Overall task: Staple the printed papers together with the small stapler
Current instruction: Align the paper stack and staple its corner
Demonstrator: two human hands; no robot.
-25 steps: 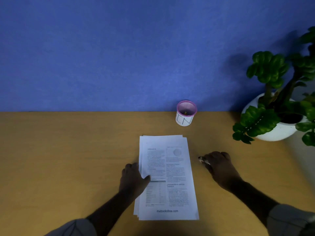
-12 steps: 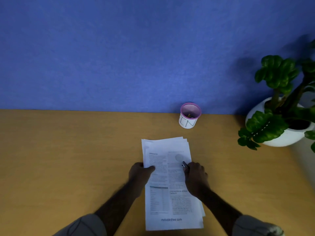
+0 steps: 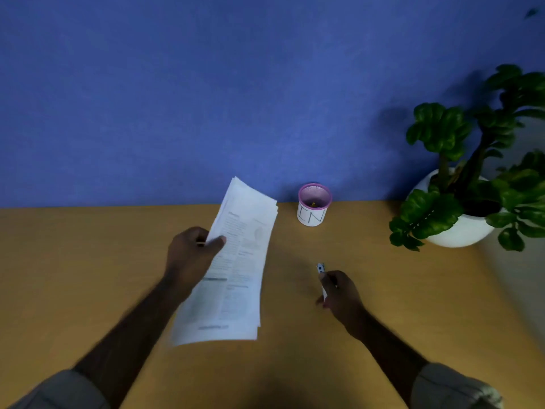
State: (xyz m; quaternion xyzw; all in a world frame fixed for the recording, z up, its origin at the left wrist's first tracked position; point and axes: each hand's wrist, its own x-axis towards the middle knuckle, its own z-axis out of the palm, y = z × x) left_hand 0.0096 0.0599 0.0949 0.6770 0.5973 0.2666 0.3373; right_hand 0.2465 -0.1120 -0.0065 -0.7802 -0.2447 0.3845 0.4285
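The left hand [image 3: 191,255] grips the blurred printed papers [image 3: 236,267], their text unreadable. The right hand [image 3: 339,293] clutches the small stapler [image 3: 321,271], its body mostly hidden by the fingers [image 3: 326,278].

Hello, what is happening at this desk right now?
A person is getting ready to staple some papers. The left hand holds the papers up off the desk, thumb on the top page. The right hand grips the small stapler, apart from the papers. No stapling shows yet. A pink-rimmed cup and a potted plant stand at the back.
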